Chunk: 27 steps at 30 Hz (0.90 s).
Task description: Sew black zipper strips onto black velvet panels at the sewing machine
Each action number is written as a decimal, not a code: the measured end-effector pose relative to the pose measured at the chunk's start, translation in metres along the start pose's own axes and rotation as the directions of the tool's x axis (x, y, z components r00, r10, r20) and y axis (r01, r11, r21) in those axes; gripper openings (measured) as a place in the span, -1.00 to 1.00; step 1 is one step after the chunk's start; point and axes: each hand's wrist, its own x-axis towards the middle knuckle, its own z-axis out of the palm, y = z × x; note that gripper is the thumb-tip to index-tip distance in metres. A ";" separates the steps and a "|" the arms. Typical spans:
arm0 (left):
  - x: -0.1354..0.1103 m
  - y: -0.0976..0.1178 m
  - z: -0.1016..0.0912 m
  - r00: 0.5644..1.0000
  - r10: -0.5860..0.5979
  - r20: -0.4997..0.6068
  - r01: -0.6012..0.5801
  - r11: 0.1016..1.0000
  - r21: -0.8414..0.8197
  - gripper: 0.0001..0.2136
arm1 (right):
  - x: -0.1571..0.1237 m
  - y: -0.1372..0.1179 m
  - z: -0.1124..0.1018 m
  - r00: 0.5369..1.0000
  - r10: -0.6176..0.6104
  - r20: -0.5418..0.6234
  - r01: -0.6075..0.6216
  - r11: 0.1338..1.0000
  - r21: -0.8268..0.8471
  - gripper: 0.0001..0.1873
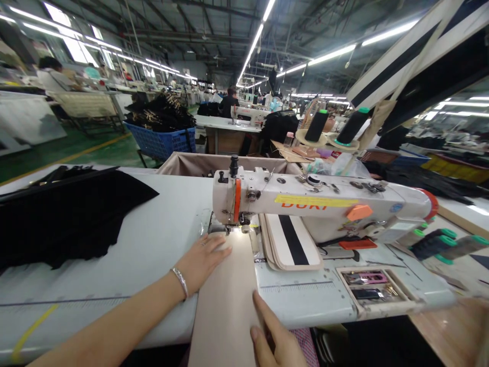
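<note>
A long beige panel (228, 311) runs from the front edge of the table up to the presser foot of a white sewing machine (263, 199). My left hand (208, 260) lies flat on the panel's left edge, fingers stretched out close to the foot, a bracelet on the wrist. Lower down, my right hand (277, 336) grips the panel's right edge, with thumb and forefinger showing; its other fingers are hidden. Under the machine arm rests a stack of rounded beige pieces (309, 239), the top one white with a black stripe.
Black fabric (72, 214) covers the table's left side. A small tray (376, 290) with tools is set into the right. Thread cones (317, 126) stand behind the machine. A loaded blue basket (160, 142) sits beyond the table. Other people work at distant tables.
</note>
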 end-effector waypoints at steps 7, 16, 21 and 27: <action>0.010 -0.017 0.005 0.999 0.002 -0.049 -0.006 0.996 -0.086 -0.64 | 0.019 0.006 0.005 0.997 -0.071 -0.008 0.071 0.997 0.009 -0.47; 0.010 -0.017 0.006 0.998 -0.002 -0.061 -0.003 0.996 -0.085 -0.63 | 0.021 0.020 0.014 0.998 -0.063 0.016 0.062 0.997 0.036 -0.45; 0.011 -0.016 0.009 0.998 -0.002 -0.067 -0.003 0.996 -0.084 -0.63 | 0.025 0.018 0.003 0.986 -0.155 0.059 0.160 0.982 -0.098 -0.44; 0.012 -0.013 -0.015 0.998 -0.013 0.054 0.021 0.989 -0.148 -0.67 | 0.068 -0.022 -0.011 0.942 -0.315 0.117 0.325 0.769 -0.551 -0.66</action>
